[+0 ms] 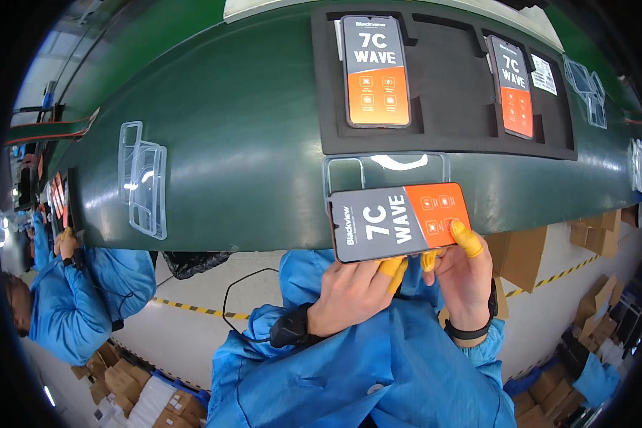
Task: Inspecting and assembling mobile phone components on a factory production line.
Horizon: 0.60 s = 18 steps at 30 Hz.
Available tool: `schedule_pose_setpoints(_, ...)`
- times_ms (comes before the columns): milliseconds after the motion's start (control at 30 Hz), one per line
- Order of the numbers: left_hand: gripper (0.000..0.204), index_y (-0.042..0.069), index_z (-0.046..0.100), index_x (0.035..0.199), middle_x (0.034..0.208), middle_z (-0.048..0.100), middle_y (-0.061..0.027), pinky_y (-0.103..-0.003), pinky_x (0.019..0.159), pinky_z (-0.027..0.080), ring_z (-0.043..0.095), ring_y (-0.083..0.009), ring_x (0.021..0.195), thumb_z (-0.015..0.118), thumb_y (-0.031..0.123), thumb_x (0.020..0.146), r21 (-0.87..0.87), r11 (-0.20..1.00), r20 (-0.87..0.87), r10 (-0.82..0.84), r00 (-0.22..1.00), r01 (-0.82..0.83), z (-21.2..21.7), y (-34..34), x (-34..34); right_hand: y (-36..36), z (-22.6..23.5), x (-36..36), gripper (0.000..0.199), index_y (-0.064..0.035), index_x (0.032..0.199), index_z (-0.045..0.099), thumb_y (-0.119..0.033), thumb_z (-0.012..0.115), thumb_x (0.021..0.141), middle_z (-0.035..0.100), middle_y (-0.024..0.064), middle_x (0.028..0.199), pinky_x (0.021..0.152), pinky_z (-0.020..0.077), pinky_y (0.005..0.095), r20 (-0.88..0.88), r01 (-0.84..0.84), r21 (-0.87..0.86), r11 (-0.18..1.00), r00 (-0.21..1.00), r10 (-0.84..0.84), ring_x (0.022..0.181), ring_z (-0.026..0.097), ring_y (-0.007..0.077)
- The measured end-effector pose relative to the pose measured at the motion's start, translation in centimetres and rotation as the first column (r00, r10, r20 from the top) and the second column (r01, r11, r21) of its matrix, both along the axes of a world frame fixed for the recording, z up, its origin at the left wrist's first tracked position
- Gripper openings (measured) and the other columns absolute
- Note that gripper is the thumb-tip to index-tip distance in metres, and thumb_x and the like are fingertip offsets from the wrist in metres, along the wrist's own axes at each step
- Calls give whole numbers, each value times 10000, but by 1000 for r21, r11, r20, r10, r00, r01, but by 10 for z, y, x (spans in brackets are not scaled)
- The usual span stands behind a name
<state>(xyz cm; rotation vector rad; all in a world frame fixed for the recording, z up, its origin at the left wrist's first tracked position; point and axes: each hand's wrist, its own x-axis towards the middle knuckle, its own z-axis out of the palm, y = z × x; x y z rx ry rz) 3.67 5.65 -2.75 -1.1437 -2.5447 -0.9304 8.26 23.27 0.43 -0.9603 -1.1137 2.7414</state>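
A smartphone point(401, 222) with a grey and orange printed film on its face lies sideways in front of me, tilted above the table's near edge. My right hand point(465, 274) grips its right end, the thumb on the orange part. My left hand point(354, 294) holds the phone's lower edge, its fingertips partly hidden beneath. Yellow finger cots cover some fingers of both hands. Just beyond the phone, a clear phone case point(406, 165) lies on the green table, partly covered by it.
A black foam tray point(446, 139) at the far side holds two similar phones, left point(376, 71) and right point(512, 85). Clear cases lie on the green surface at left point(144, 185) and far right point(587, 89). A co-worker in blue point(85, 299) sits at left. Cardboard boxes point(522, 258) stand below the table.
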Motion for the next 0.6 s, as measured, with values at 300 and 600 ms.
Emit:
schedule_pose_setpoints(300, 312, 70, 699, 1025, 854, 609, -16, -298, 623, 485, 613, -176, 709, 745, 191, 741, -191, 982, 85, 18, 996, -2, 4, -4, 11, -5, 4, 1, 309, 48, 1053, 630, -243, 541, 999, 696, 154, 907, 520, 537, 319, 64, -78, -26, 997, 995, 80, 671, 670, 213)
schedule_pose_setpoints(600, 348, 38, 713, 1040, 925, 664, -74, -321, 636, 518, 649, -235, 704, 775, 133, 710, -90, 996, 153, 2, 988, 12, -8, -16, 7, -5, 2, -7, 322, 35, 1041, 624, -278, 560, 1001, 689, 148, 901, 515, 530, 323, 171, -116, -113, 987, 976, 134, 638, 665, 224)
